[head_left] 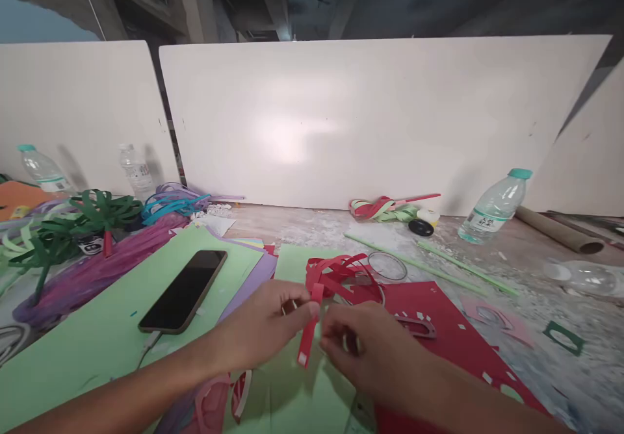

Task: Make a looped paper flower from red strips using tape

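Clearly left hand [263, 322] pinches red strip [307, 338]; right hand [373, 346] curled; cannot tell grip's contents.

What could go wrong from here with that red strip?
The red strip at the left hand could tangle with the red paper loops just beyond it. The phone cable runs down to the left forearm, so a sweep might snag it. Small white bits on the red sheet could get brushed into the work.

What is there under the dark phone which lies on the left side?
Light green paper shows around the phone, so the phone seems to rest on it. Anything directly beneath the phone is covered and cannot be seen.
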Tool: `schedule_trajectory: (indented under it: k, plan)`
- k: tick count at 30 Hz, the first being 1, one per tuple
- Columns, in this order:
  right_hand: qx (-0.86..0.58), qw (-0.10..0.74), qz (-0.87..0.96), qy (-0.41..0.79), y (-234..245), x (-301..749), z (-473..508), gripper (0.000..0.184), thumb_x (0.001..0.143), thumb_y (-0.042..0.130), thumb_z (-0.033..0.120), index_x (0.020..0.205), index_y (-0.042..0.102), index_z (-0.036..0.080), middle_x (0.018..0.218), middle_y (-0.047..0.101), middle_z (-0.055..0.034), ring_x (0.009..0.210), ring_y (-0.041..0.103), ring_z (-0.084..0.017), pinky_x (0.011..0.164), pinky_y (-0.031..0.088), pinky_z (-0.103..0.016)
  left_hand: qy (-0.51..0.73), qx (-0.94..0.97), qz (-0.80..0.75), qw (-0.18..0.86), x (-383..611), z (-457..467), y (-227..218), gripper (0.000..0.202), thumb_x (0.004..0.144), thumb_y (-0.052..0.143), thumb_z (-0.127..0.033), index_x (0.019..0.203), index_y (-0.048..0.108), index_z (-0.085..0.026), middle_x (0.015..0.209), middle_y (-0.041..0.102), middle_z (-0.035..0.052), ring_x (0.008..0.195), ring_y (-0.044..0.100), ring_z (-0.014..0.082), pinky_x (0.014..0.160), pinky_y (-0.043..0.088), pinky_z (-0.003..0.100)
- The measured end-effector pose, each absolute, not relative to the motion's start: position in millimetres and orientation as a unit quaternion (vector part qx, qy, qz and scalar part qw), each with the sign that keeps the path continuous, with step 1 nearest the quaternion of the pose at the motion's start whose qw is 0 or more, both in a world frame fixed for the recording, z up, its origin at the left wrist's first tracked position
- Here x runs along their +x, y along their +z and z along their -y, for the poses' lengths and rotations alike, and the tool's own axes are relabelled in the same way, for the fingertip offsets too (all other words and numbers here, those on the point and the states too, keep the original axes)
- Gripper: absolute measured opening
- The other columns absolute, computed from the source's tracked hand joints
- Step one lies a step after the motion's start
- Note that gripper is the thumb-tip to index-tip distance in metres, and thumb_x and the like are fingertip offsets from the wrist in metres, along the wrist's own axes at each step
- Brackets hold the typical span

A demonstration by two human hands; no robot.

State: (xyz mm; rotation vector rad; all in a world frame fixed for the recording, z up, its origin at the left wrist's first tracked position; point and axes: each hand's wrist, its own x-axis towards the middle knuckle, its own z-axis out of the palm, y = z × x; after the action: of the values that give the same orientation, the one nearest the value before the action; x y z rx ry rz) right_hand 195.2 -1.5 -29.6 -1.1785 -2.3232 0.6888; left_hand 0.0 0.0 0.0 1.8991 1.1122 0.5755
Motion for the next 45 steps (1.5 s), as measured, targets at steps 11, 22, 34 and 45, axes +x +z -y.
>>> schedule_trajectory:
  k: [11, 22, 34, 45]
  plan:
    - [-0.464, 0.170, 0.839, 0.227, -23, 227, -36, 0.024, 0.081, 0.056, 0.037, 0.065, 0.060, 0.021, 0.065, 0.059, -0.0020, 0.055, 0.046, -0.014, 0.050, 0.030, -0.026, 0.254, 0.739, -0.499, 0.374, -22, -27, -22, 0.040, 0.074, 0.058, -0.049, 0.106, 0.064, -0.025, 0.088, 0.066, 0.0054, 0.062, 0.058, 0.0179, 0.050, 0.039, 0.023]
    - [-0.361, 0.306, 0.594, 0.651, -3, 214, -79, 0.027, 0.075, 0.069, 0.041, 0.078, 0.059, 0.017, 0.073, 0.060, -0.0004, 0.059, 0.054, -0.011, 0.056, 0.041, -0.024, 0.331, 0.777, -0.414, 0.339, 10, -101, 5, 0.043, 0.066, 0.059, -0.024, 0.109, 0.063, -0.022, 0.093, 0.069, 0.0064, 0.081, 0.064, 0.0222, 0.072, 0.049, 0.031]
    - [-0.404, 0.281, 0.635, 0.596, -23, 185, -111, 0.024, 0.070, 0.070, 0.037, 0.071, 0.058, 0.017, 0.065, 0.058, 0.0002, 0.059, 0.056, -0.011, 0.046, 0.035, -0.020, 0.174, 0.752, -0.536, 0.340, -25, -170, 43, 0.068, 0.036, 0.067, -0.009, 0.103, 0.069, -0.019, 0.091, 0.070, 0.0144, 0.081, 0.066, 0.0335, 0.072, 0.049, 0.040]
    - [-0.489, 0.232, 0.744, 0.392, -23, 210, -99, 0.019, 0.076, 0.061, 0.035, 0.073, 0.066, 0.017, 0.060, 0.060, -0.0023, 0.050, 0.052, -0.013, 0.047, 0.033, -0.025, 0.267, 0.860, -0.386, 0.200, -6, -53, 13, 0.043, 0.067, 0.043, -0.007, 0.094, 0.070, -0.026, 0.092, 0.070, 0.0036, 0.086, 0.062, 0.0225, 0.080, 0.046, 0.034]
